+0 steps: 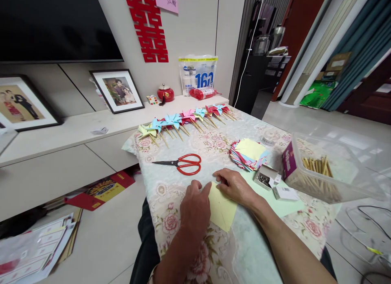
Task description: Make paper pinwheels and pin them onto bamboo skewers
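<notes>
A pale yellow square of paper [222, 210] lies on the flowered tablecloth [171, 194] in front of me. My left hand [195, 208] presses flat on its left edge, thumb against the paper. My right hand [235, 187] rests on its upper corner, fingers pressing down along a fold. Red-handled scissors [185, 164] lie just beyond my hands, blades pointing left. A stack of coloured paper squares [248, 154] sits to the right of the scissors. A row of finished paper pinwheels on sticks [183, 120] lies along the far edge of the table.
A clear plastic box of wooden sticks [317, 170] stands at the right. A small open box of pins [265, 177] and a white box [284, 193] lie beside my right hand. Framed photos [117, 90], a red pot [165, 93] and a tissue pack [198, 74] sit on the shelf behind.
</notes>
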Motion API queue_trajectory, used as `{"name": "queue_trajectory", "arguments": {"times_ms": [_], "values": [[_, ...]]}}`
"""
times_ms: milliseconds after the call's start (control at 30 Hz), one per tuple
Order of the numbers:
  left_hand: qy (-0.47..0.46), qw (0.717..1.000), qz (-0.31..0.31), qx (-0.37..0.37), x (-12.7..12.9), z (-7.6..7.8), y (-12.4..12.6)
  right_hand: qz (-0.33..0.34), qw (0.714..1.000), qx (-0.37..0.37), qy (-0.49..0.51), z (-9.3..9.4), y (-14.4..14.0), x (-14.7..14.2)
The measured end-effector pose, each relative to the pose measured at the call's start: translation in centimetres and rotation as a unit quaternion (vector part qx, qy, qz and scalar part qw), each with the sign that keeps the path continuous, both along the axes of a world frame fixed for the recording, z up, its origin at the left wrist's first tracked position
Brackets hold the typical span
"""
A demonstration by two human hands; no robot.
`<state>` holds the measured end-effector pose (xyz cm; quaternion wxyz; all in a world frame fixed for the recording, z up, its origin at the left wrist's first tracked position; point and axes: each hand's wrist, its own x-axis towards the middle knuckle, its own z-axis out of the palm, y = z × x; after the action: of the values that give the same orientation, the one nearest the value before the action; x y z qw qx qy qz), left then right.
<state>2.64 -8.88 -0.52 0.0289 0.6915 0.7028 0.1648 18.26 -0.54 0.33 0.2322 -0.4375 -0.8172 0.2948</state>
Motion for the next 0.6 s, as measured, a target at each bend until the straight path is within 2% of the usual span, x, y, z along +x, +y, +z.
{"name": "queue_trajectory", "arguments": {"times_ms": [233,300,433,533,600], "values": [[0.124,0.991,-0.040,0.014,0.6,-0.1,0.1,-0.014,0.999,0.028,0.009,0.4,0.0,0.2],[0.133,0.990,-0.045,0.016,0.6,0.0,0.1,-0.011,0.998,-0.009,0.055,0.5,0.0,0.3],[0.104,0.992,-0.063,0.036,0.0,-0.2,-0.4,0.016,0.984,-0.131,0.116,0.2,0.0,0.4],[0.062,0.993,-0.067,0.075,-1.0,-0.7,-2.1,0.014,0.984,-0.149,0.098,-0.3,0.1,0.5],[0.056,0.987,-0.092,0.118,-1.6,-1.0,-3.7,0.009,0.984,-0.152,0.097,-0.7,0.3,0.5]]}}
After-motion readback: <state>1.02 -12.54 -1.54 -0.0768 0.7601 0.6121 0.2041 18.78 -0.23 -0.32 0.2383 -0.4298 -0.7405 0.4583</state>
